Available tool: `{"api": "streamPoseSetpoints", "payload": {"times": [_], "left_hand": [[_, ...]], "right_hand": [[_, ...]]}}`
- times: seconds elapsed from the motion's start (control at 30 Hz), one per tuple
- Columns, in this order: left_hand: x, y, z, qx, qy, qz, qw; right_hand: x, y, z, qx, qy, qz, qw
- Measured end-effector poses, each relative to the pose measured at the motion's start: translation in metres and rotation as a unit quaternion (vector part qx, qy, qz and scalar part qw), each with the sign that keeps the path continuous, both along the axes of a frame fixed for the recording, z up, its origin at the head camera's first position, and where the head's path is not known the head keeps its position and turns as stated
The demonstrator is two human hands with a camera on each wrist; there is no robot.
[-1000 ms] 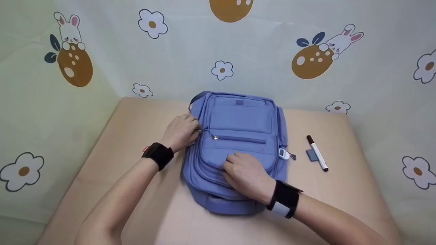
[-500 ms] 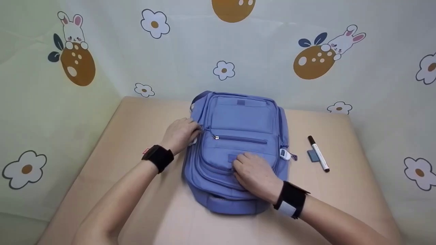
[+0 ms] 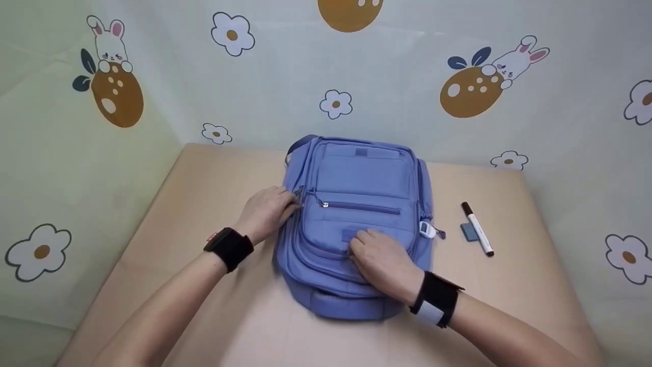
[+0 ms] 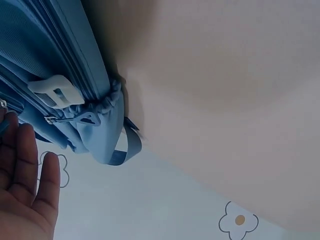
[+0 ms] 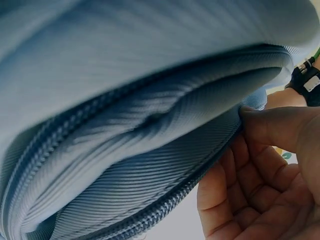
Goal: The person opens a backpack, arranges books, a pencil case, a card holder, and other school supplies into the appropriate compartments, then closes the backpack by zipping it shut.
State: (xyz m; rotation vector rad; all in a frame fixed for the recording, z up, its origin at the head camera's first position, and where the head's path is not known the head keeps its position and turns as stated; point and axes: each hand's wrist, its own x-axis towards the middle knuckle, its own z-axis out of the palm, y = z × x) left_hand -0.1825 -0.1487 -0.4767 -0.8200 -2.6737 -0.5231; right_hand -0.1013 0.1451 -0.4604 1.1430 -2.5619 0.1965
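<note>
A blue backpack [image 3: 362, 176] lies on the table, front side up. At its left edge, my left hand [image 3: 267, 211] pinches a zipper pull [image 4: 4, 125] beside the metal slider; the fingertips are partly cut off in the left wrist view. My right hand [image 3: 384, 262] is over the lower front, its thumb and fingers pinching the fabric edge of a pocket [image 5: 150, 185]. In the right wrist view that pocket gapes between two rows of zipper teeth [image 5: 165, 205]. A second zipper pull [image 3: 324, 204] hangs at the front pocket's short zipper.
Right of the backpack, a black-capped white marker [image 3: 478, 229] lies across a small grey-blue block [image 3: 468, 232]. White buckles hang at the bag's sides, one on the right [image 3: 427, 229] and one on the left [image 4: 56, 91]. Patterned cloth walls [image 3: 275, 76] surround the table [image 3: 234, 168].
My left hand has moved slightly down along the bag's left edge. My right hand shifted a little to the right, then stayed put, still gripping the pocket edge.
</note>
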Motion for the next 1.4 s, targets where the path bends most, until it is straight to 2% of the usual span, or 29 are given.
{"api": "streamPoseSetpoints", "payload": {"times": [0.27,0.37,0.63,0.87,1.13,1.4], "left_hand": [[0.027,-0.003,0.002,0.015,0.006,-0.018,0.9997],[0.032,-0.004,0.001,0.026,0.002,-0.015,0.9996],[0.035,-0.005,-0.002,0.029,-0.006,-0.003,0.9995],[0.036,-0.006,-0.004,0.033,-0.008,0.000,0.9994],[0.037,-0.005,-0.004,0.041,-0.009,0.002,0.9991],[0.040,-0.003,-0.004,0.045,0.004,0.006,0.9990]], "right_hand": [[0.001,0.001,0.002,0.001,0.000,0.005,1.0000],[0.001,0.002,0.003,-0.004,-0.003,0.008,1.0000],[0.002,0.016,0.002,-0.039,-0.018,0.020,0.9989],[0.003,0.043,-0.002,-0.057,0.000,0.030,0.9979],[0.004,0.076,-0.014,-0.074,0.007,0.019,0.9971],[0.004,0.081,-0.020,-0.096,0.020,0.023,0.9950]]}}
